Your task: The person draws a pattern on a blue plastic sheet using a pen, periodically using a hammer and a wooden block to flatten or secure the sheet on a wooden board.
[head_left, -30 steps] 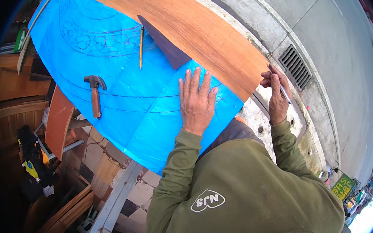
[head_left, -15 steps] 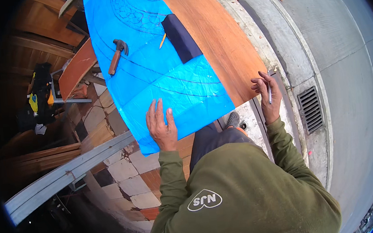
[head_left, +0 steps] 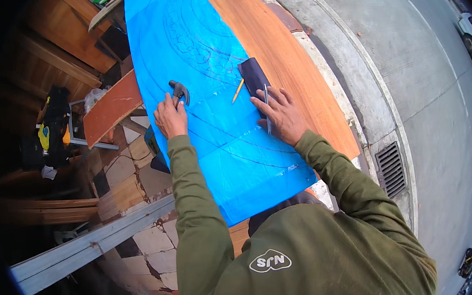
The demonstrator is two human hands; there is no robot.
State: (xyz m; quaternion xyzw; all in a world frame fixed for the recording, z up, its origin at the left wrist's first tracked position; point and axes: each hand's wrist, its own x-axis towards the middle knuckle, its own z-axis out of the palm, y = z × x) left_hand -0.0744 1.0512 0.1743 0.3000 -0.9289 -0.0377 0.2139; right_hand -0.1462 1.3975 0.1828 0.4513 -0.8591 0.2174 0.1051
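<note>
A blue plastic sheet (head_left: 232, 164) with dark curved lines and a scroll-like pattern covers the left part of a wooden board (head_left: 297, 80). My left hand (head_left: 170, 118) is closed over the handle of a claw hammer (head_left: 179, 90), whose dark head shows beyond my fingers. My right hand (head_left: 284, 115) lies over the near end of a long dark block (head_left: 253, 72). Pinched between its fingers is a slim silver pen (head_left: 266, 102). Left of the block, a yellow pencil (head_left: 238, 91) rests on the sheet.
A reddish-brown board (head_left: 112, 108) stands left of the sheet, near a black and yellow bag (head_left: 49, 133). A grey beam (head_left: 93, 247) crosses the tiled floor (head_left: 157, 244). On the right are a drain grate (head_left: 390, 169), a kerb and a road with parked vehicles.
Both hands have reached forward over the sheet. My left hand has gone from the sheet's near edge to the hammer; my right, with the pen, from the board's corner to the dark block.
</note>
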